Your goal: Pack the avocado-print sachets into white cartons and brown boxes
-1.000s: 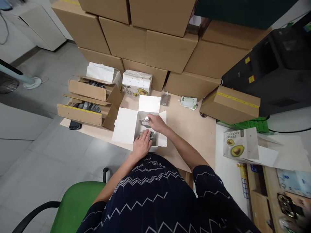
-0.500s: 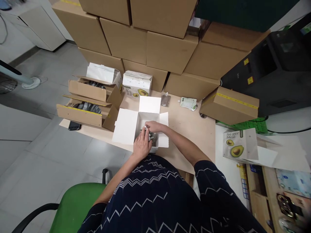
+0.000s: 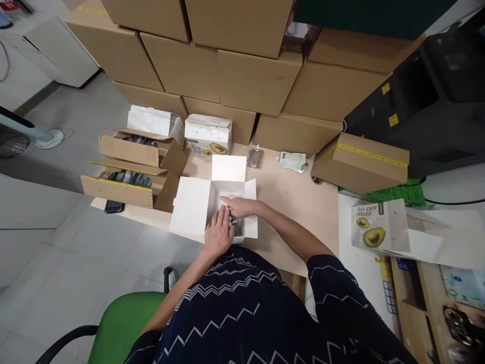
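An opened white carton (image 3: pixel 191 205) stands on the table in front of me, its flaps folded outward. Pouches (image 3: pixel 238 228), dark and silvery, lie in its near part, largely covered by my hands. My left hand (image 3: pixel 219 233) rests over the carton's near left side, fingers stretched out together on the pouches. From the right, my right hand (image 3: pixel 240 206) reaches into the carton just above the pouches. Its index finger is extended to the left; the other fingers are partly hidden, and no held thing shows.
Two brown cartons (image 3: pixel 117 189) of dark pouches stand at left, beside a phone (image 3: pixel 114 206). Behind are a printed white box (image 3: pixel 208 135), a clear pouch (image 3: pixel 255 157), a green-white pouch (image 3: pixel 292 162) and stacked cardboard boxes (image 3: pixel 257 81). A brown box (image 3: pixel 364 162) stands right.
My right hand has shifted up and off a white cap, its index finger now stretched out. My left hand stays over the pouches, fingers flatter. The view has tilted slightly.
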